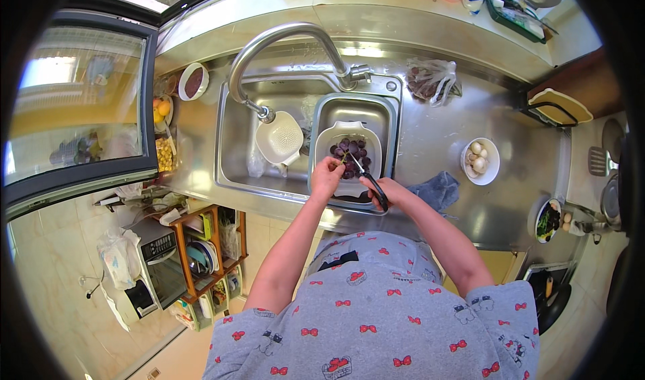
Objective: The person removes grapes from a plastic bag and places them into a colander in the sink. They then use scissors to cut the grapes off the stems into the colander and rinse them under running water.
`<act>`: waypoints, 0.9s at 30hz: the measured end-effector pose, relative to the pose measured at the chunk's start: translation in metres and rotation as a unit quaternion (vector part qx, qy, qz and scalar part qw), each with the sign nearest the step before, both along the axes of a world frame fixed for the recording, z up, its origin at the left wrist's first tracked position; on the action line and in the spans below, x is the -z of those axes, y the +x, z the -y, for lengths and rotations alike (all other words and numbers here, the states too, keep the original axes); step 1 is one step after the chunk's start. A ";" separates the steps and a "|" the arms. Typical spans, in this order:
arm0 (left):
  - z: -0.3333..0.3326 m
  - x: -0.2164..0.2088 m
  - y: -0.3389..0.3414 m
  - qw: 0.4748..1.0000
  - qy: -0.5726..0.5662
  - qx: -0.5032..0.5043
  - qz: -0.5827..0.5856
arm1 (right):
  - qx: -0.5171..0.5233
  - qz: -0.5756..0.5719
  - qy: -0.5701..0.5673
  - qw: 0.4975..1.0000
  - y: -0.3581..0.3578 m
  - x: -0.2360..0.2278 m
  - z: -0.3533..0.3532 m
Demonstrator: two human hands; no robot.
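Observation:
My right hand [385, 190] is wrapped round the black handles of a pair of scissors [377, 189], whose metal blades reach in among dark purple grapes [363, 153]. Close by, the fingers of my left hand [327, 176] are pinched on a greenish grape stem [345, 157]. Beneath both hands, the grapes lie in a white basin [326, 138]. That basin sits inside a grey-rimmed rectangular tub [322, 109] in the right part of the steel sink. Whether the blades are closed on a stem is too small to tell.
In the left basin a white colander [279, 139] lies under the arched faucet [282, 30]. Right of the sink are a blue-grey cloth [437, 190], a white bowl [492, 174] of pale round vegetables and a clear plastic bag [440, 84]. An open window [149, 98] juts in at left.

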State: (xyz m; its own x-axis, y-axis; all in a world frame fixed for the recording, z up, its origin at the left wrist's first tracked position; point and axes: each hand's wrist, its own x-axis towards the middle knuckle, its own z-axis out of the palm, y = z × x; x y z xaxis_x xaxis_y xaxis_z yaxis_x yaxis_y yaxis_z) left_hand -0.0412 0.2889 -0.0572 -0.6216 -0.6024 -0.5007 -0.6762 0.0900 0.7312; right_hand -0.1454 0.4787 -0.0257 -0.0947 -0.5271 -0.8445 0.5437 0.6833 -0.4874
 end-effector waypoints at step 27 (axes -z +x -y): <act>0.019 -0.018 0.011 0.999 -0.028 0.037 -0.011 | -0.254 -0.328 0.089 0.905 -0.013 -0.029 -0.007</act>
